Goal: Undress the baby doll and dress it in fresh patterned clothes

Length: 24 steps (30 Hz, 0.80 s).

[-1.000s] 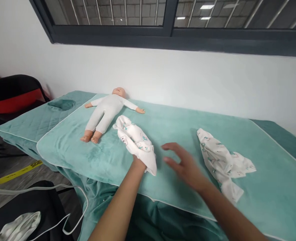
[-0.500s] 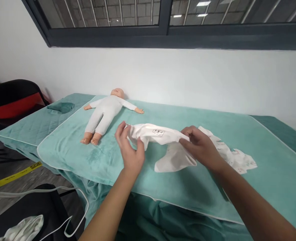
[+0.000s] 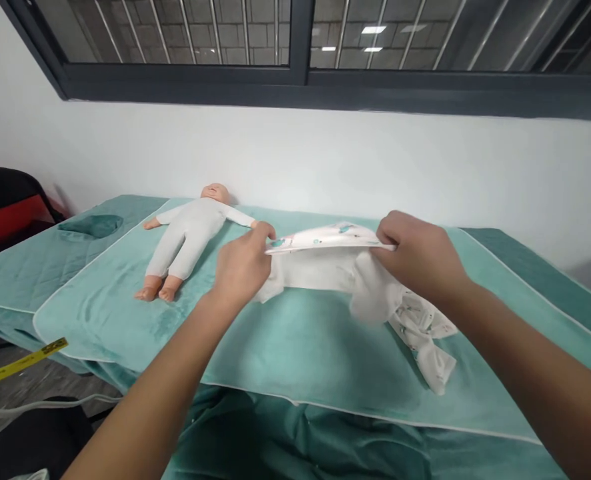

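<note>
A white baby garment is stretched level above the bed, its upper edge taut between my two hands. Small green and pink prints show along that edge; plain white cloth hangs below it. My left hand is closed on the left end, and my right hand grips the right end. Under the right side, a crumpled printed cloth lies on the bed, partly hidden by the hanging fabric and my right forearm. To the left, a baby doll in a white suit lies on its back, one hand behind my left fingers.
The bed has a green plush cover and a face hole at its left end. A white wall and barred window stand behind. A red and black chair, yellow strap and white cable are at left.
My hands have spread apart and pulled the garment taut; its printed side shows now instead of the label. The fingers of my left hand have closed. The camera view has shifted.
</note>
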{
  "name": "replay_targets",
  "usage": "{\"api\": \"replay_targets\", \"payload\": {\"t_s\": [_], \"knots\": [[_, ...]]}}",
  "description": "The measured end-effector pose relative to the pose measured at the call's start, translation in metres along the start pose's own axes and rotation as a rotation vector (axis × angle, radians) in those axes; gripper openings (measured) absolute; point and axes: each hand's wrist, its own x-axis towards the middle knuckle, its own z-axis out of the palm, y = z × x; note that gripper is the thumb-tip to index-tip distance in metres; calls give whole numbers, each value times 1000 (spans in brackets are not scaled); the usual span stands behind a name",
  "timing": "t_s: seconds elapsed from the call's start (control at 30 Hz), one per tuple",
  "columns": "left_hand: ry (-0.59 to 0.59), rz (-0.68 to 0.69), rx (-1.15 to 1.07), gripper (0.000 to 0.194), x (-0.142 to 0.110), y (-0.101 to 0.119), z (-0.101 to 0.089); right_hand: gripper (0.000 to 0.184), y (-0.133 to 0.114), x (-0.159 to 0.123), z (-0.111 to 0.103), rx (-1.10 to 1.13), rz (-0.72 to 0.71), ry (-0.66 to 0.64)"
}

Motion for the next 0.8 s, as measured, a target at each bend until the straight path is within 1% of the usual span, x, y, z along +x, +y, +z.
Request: {"api": "replay_targets", "payload": {"t_s": [0.07, 0.13, 0.17, 0.23, 0.3, 0.33, 0.4, 0.5, 0.53, 0.57, 0.63, 0.67, 0.73, 0.77, 0.8], "knots": [[65, -23, 23, 25, 5, 0, -7, 15, -1, 4, -5, -53, 24, 93], [119, -40, 40, 25, 7, 0, -12, 3, -1, 8, -4, -76, 69, 132], [141, -49, 58, 27, 7, 0, -15, 8, -1, 8, 0, -89, 90, 127], [170, -79, 109, 30, 6, -2, -18, 17, 2, 8, 8, -125, 124, 75], [189, -122, 165, 33, 2, -7, -20, 17, 6, 5, 16, -130, 143, 24], [200, -144, 190, 35, 0, -10, -21, 16, 8, 3, 20, -94, 146, 11], [226, -180, 225, 37, -5, -16, -21, 16, 11, 0, 24, 82, 167, -15], [230, -198, 229, 38, -12, -25, -23, 17, 16, -2, 22, 422, 291, -146], [219, -191, 218, 38, -14, -28, -25, 17, 19, -2, 21, 478, 338, -181], [202, -180, 200, 38, -16, -30, -27, 17, 21, -2, 19, 489, 368, -203], [128, -159, 117, 38, -18, -36, -31, 16, 27, -1, 17, 394, 370, -227], [56, -163, 46, 37, -18, -38, -32, 17, 30, -1, 18, 315, 351, -244], [-128, -205, -121, 31, -19, -40, -34, 22, 34, -4, 24, 143, 289, -292], [-197, -231, -189, 27, -20, -39, -33, 27, 35, -6, 30, 68, 250, -308], [-230, -252, -232, 23, -22, -38, -32, 32, 34, -10, 37, 18, 204, -316]]}}
